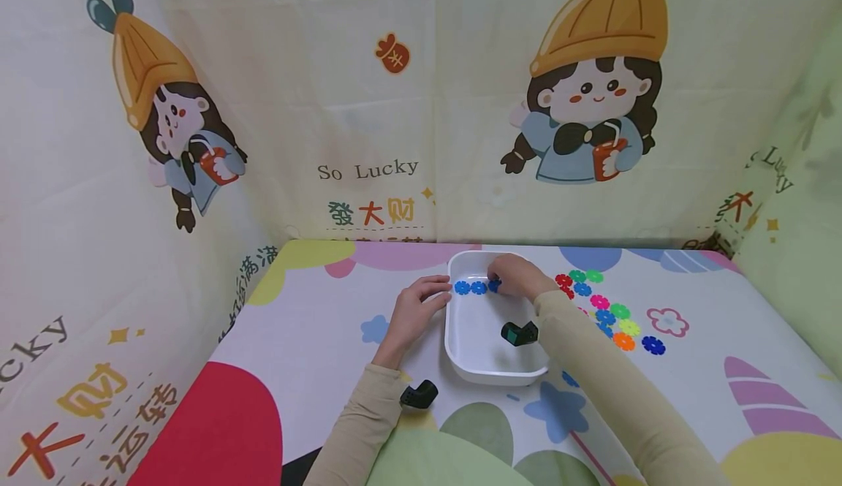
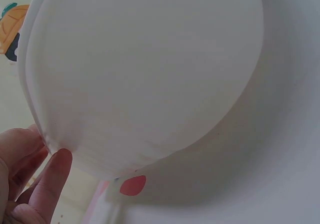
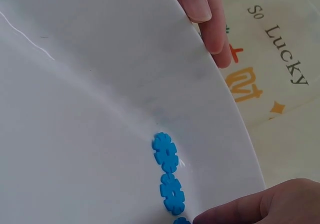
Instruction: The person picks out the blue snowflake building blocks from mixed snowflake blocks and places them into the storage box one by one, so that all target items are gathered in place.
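A white tray (image 1: 496, 354) stands on the table in the head view. Inside, near its far end, two blue flower-shaped plastic discs (image 1: 470, 288) lie side by side. My right hand (image 1: 522, 278) reaches into the tray and pinches a third blue disc (image 3: 182, 221) at the end of this row; most of that hand lies outside the right wrist view. My left hand (image 1: 416, 314) touches the tray's left side from outside, its extended fingers (image 3: 215, 28) against the rim. In the left wrist view, the fingertips of the left hand (image 2: 32, 184) meet the tray's outer wall (image 2: 150, 83).
Several loose flower-shaped discs (image 1: 618, 312) in mixed colours lie right of the tray, partly behind the right forearm. Another blue disc (image 1: 569, 378) lies by the tray's near right corner. Black devices (image 1: 421, 395) sit at both wrists. A printed curtain (image 1: 460, 142) surrounds the table.
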Tool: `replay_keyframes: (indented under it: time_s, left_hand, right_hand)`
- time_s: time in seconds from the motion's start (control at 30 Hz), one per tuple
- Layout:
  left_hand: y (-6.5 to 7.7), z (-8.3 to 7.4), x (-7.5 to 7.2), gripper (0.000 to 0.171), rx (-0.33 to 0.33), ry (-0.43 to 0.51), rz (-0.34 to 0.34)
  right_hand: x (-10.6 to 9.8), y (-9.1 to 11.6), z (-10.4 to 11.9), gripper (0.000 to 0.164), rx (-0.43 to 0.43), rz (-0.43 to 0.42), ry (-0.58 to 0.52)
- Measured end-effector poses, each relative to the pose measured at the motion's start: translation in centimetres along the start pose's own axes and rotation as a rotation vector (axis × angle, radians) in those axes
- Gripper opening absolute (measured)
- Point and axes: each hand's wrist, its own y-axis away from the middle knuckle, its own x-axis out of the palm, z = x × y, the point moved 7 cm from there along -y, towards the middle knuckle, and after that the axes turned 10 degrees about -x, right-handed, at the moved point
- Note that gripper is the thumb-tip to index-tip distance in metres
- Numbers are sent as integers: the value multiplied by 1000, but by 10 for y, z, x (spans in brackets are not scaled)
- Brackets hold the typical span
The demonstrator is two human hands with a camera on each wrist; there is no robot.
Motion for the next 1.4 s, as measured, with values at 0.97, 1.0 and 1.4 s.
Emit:
replay_keyframes:
  time_s: [0.97,1.0,1.4]
  left_hand:
    - [-1,1,1,18,-13,25,3]
    - [-1,1,0,18,-11,25,2]
    - [0,0,0,19,-9,22,4]
  right_hand:
    - [1,0,0,28,5,-5,-15]
    - [1,0,0,28,8,-4,-19]
    - [-16,6,-2,33,-12,-56,-93]
